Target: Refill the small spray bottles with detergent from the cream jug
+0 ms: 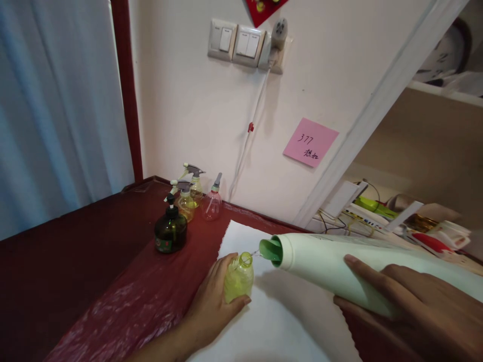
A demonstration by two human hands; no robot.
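My left hand is wrapped round a small see-through yellow-green bottle without a cap, its open neck facing up and slightly right. My right hand grips a large pale green bottle, tilted so that its spouted mouth points left at the small bottle's neck. A thin clear stream runs from the green spout to the small bottle's opening. Under both lies a white sheet. How full the small bottle is, I cannot tell exactly.
Spray bottles with yellow and pink bodies stand by the wall, beside a dark green pump bottle. A white cable hangs from the socket. At right, a cluttered shelf; at left, a blue curtain.
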